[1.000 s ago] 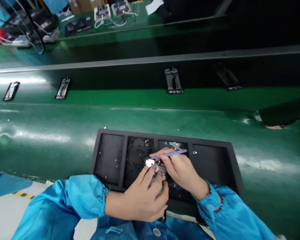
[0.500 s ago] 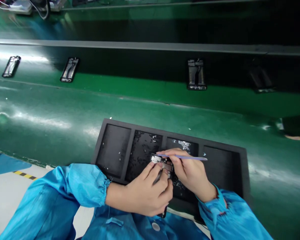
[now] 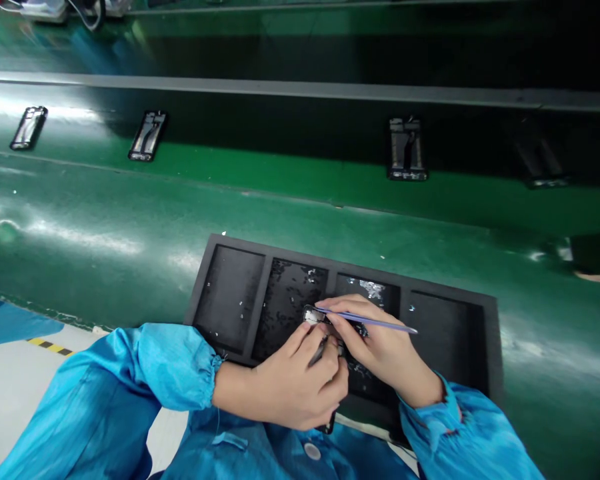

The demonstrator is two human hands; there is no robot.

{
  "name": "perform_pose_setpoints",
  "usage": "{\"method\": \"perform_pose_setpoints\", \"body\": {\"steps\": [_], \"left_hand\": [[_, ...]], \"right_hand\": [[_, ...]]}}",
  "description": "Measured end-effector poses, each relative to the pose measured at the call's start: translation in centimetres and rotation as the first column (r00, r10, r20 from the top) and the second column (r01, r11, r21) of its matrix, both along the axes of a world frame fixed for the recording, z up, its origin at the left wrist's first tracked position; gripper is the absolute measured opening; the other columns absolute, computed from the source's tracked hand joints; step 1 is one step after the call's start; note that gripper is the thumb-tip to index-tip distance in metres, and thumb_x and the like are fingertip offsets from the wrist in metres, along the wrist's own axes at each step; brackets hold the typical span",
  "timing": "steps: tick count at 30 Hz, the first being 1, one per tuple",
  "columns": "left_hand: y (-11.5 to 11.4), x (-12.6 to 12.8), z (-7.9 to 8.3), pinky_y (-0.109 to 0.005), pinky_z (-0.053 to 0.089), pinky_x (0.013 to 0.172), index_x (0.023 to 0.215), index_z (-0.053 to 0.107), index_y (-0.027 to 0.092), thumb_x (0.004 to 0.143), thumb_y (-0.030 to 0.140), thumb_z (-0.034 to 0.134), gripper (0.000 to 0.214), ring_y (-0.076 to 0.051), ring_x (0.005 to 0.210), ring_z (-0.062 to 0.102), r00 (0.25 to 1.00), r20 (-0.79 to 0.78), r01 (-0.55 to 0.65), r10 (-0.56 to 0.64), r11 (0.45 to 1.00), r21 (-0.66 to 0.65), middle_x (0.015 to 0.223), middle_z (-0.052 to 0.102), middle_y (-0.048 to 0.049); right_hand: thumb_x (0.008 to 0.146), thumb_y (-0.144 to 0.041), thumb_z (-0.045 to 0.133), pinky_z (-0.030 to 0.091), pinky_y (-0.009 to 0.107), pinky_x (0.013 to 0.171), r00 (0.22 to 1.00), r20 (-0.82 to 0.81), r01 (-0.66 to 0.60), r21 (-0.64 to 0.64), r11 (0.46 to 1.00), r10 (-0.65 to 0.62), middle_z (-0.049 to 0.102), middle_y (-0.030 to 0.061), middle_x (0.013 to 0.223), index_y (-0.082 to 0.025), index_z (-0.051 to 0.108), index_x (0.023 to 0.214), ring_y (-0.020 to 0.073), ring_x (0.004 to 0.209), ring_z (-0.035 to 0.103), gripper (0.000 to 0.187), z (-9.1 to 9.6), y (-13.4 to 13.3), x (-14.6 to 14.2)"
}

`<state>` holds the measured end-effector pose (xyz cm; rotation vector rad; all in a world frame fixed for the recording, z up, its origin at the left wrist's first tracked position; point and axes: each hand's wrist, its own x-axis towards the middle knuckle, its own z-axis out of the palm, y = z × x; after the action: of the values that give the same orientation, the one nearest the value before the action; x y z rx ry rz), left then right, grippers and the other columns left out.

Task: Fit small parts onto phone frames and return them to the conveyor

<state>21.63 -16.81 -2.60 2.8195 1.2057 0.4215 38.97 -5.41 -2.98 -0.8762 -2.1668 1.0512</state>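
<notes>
Seen from the person's own head-worn view, both bare hands work close together above a black foam tray (image 3: 340,270) divided into four shallow compartments, which rests on a glossy green conveyor belt (image 3: 90,207). A small silver-and-black metal part (image 3: 314,318) sits in the air above the second compartment from the left, near its divider with the third, and doesn't appear to touch the foam. The left hand (image 3: 293,380) is mostly closed, its curled fingers cradling the part from below, apparently to steady it. The right hand (image 3: 385,353) is closed in a pen grip on a slim lilac pry tool (image 3: 367,321), its tip angled down toward the part, as though precise work needs that control. Whether the tip touches is hidden. Blue cuffed sleeves (image 3: 165,367) cover both forearms. Farther along the belt, dark rectangular phone frames (image 3: 407,150) lie spaced apart, well away from both hands.
</notes>
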Motion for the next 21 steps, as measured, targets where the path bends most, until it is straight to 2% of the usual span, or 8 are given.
{"method": "perform_pose_setpoints", "body": {"steps": [4, 7, 10, 13, 17, 21], "left_hand": [[0.0, 0.0, 0.0, -0.062, 0.037, 0.116, 0.133, 0.061, 0.003, 0.099, 0.044, 0.050, 0.055, -0.046, 0.129, 0.059, 1.000, 0.005, -0.006, 0.006, 1.000, 0.003, 0.138, 0.060, -0.0280], [0.0, 0.0, 0.1, -0.062, 0.038, 0.115, 0.132, 0.062, 0.004, 0.099, 0.044, 0.049, 0.054, -0.046, 0.128, 0.059, 1.000, 0.016, -0.009, 0.009, 1.000, 0.006, 0.136, 0.061, -0.0261], [0.1, -0.1, 0.1, -0.063, 0.037, 0.115, 0.134, 0.060, 0.003, 0.099, 0.044, 0.050, 0.055, -0.047, 0.130, 0.058, 1.000, 0.003, 0.012, -0.012, 1.000, -0.011, 0.137, 0.060, -0.0279], [0.0, -0.2, 0.0, -0.064, 0.036, 0.115, 0.135, 0.059, 0.002, 0.099, 0.045, 0.052, 0.057, -0.048, 0.131, 0.056, 1.000, -0.008, 0.024, -0.025, 0.999, -0.029, 0.139, 0.058, -0.0294], [0.0, -0.1, -0.3, -0.065, 0.036, 0.115, 0.136, 0.059, 0.002, 0.098, 0.046, 0.052, 0.058, -0.048, 0.131, 0.056, 1.000, -0.007, 0.022, -0.022, 0.999, -0.025, 0.139, 0.058, -0.0291], [0.0, 0.0, -0.4, -0.063, 0.037, 0.115, 0.134, 0.060, 0.004, 0.099, 0.045, 0.050, 0.055, -0.047, 0.131, 0.056, 1.000, -0.005, 0.008, -0.008, 1.000, -0.008, 0.138, 0.059, -0.0268]], "right_hand": [[0.101, -0.025, 0.061, 0.064, 0.039, 0.084, 0.996, -0.047, 0.079, -0.007, 0.997, -0.079, 0.078, 0.0069, 0.105, -0.026, 0.068, 0.109, 0.0244, 0.097, 0.076, 0.011, -0.3, -0.1, 0.3], [0.100, -0.028, 0.064, 0.062, 0.041, 0.084, 0.971, -0.067, 0.229, -0.012, 0.973, -0.229, 0.076, 0.0075, 0.101, -0.026, 0.067, 0.108, 0.0257, 0.096, 0.075, 0.009, -0.6, -0.2, 1.0], [0.099, -0.031, 0.066, 0.061, 0.035, 0.069, 0.925, -0.034, 0.375, -0.056, 0.925, -0.378, 0.074, 0.0068, 0.091, -0.024, 0.067, 0.103, 0.0226, 0.079, 0.074, 0.008, -0.3, -0.7, 1.4], [0.099, -0.034, 0.066, 0.057, 0.029, 0.054, 0.885, -0.014, 0.460, -0.130, 0.878, -0.466, 0.070, 0.0023, 0.077, -0.024, 0.063, 0.106, 0.0182, 0.061, 0.070, 0.012, 0.0, -1.6, 1.2], [0.097, -0.038, 0.068, 0.054, 0.027, 0.046, 0.843, -0.025, 0.523, -0.203, 0.828, -0.538, 0.064, -0.0015, 0.070, -0.026, 0.052, 0.102, 0.0172, 0.055, 0.066, 0.021, -0.5, -2.4, 1.0], [0.095, -0.039, 0.070, 0.052, 0.027, 0.044, 0.857, -0.004, 0.495, -0.275, 0.824, -0.516, 0.061, -0.0027, 0.065, -0.026, 0.050, 0.096, 0.0176, 0.054, 0.066, 0.024, -1.2, -2.4, 1.1]]}}
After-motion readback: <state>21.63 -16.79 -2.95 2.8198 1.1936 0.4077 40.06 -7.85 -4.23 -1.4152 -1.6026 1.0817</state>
